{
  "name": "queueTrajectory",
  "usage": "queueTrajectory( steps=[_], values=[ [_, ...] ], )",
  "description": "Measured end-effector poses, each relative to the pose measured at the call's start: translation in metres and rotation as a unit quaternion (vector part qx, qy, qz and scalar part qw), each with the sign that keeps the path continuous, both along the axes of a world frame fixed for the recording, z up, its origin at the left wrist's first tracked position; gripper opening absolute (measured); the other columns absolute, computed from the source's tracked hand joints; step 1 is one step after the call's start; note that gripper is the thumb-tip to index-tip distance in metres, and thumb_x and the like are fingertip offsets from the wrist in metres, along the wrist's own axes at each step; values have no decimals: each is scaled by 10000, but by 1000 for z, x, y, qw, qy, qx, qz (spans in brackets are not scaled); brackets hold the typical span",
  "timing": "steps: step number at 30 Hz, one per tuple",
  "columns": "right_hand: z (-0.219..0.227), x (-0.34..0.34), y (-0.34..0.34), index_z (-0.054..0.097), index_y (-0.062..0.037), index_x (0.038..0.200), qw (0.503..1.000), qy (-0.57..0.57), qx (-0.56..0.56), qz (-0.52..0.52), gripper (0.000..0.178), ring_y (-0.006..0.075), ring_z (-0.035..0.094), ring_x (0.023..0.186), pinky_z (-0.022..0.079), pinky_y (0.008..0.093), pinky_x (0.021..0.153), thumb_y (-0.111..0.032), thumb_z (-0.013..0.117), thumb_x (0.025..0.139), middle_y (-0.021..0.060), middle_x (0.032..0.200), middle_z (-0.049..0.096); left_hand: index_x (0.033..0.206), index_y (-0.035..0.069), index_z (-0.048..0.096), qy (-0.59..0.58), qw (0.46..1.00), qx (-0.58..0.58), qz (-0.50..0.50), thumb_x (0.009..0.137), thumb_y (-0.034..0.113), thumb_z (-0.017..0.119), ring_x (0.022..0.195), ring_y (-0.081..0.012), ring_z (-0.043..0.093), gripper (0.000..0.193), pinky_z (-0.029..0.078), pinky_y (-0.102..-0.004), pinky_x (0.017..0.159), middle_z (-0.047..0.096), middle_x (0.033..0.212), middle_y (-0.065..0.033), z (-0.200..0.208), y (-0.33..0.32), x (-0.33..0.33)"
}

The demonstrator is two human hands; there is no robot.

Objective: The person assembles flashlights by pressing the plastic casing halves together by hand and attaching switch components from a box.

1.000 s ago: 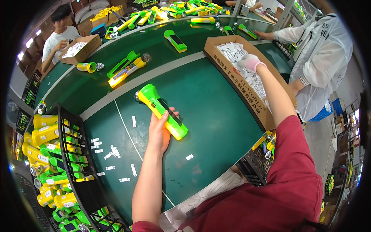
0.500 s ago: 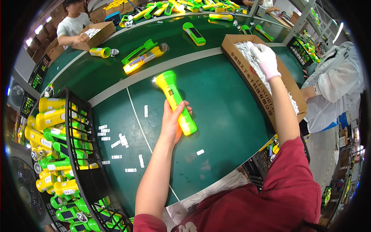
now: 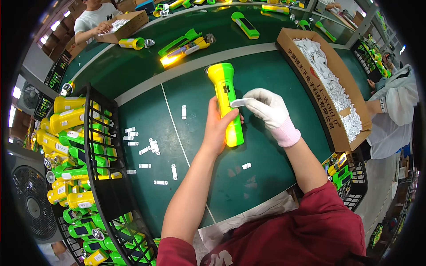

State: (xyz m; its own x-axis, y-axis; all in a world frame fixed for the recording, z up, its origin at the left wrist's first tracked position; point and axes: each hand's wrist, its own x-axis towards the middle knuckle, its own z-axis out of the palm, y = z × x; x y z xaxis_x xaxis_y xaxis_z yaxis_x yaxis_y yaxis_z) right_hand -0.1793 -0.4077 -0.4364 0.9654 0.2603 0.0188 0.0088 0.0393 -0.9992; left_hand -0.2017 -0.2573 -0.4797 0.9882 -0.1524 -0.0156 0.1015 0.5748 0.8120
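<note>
A yellow and green flashlight (image 3: 225, 82) is held above the green table, its wide head pointing away from me. My left hand (image 3: 217, 126), bare, wraps round its body with the thumb across the front. In a white glove with a pink cuff, my right hand (image 3: 267, 111) pinches a small white plastic strip (image 3: 240, 103) between thumb and fingers. The strip's tip lies at the flashlight's side, just below the dark switch slot; whether they touch I cannot tell. Several similar white pieces (image 3: 154, 146) are scattered on the table to the left.
At left stands a black crate (image 3: 91, 146) full of flashlights. A cardboard box (image 3: 306, 71) of white pieces sits at right. Beyond the metal rail, a belt (image 3: 133, 66) carries flashlights and opened housings. Co-workers sit at far left and at right.
My right hand has come out of the cardboard box to the flashlight, bringing a white strip. The flashlight has been turned more upright in my left hand. The whole view has shifted slightly.
</note>
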Motion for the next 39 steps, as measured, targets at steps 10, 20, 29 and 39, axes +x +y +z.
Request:
queueTrajectory(
  steps=[10, 20, 29, 39],
  values=[
    [-2, -4, 8, 534, -36, 975, 961, -171, -219, 4, 216, 161, 543, 514, 428, 270, 525, -109, 556, 772, 66, 585, 535, 1245, 85, 265, 4, 1000, 16, 8, 792, 62, 605, 815, -164, 563, 567, 495, -298, 690, 513, 978, -86, -1, 3, 3],
    [14, -4, 1, 523, 19, 1016, 998, -54, 10, 2, 218, 69, 568, 682, 438, 203, 613, -54, 522, 810, 69, 784, 610, 1209, 64, 333, -13, 997, 63, -41, 765, 118, 622, 735, -175, 586, 532, 500, -306, 676, 521, 929, -91, -1, 2, 0],
    [-1, 1, 1, 518, 12, 959, 990, -128, -54, 19, 167, 140, 633, 734, 479, 249, 686, -65, 510, 811, 95, 806, 627, 1216, 29, 317, -24, 994, 78, -79, 792, 42, 611, 783, -202, 622, 516, 509, -312, 706, 541, 994, -111, 0, -1, 0],
    [3, 3, -2, 513, -2, 917, 975, -189, -103, 47, 133, 204, 641, 724, 479, 282, 674, -80, 490, 812, 101, 771, 630, 1274, 15, 325, -25, 992, 23, -118, 836, 114, 516, 941, -265, 600, 488, 485, -371, 862, 507, 1110, -136, -2, 2, 0]
  ],
)
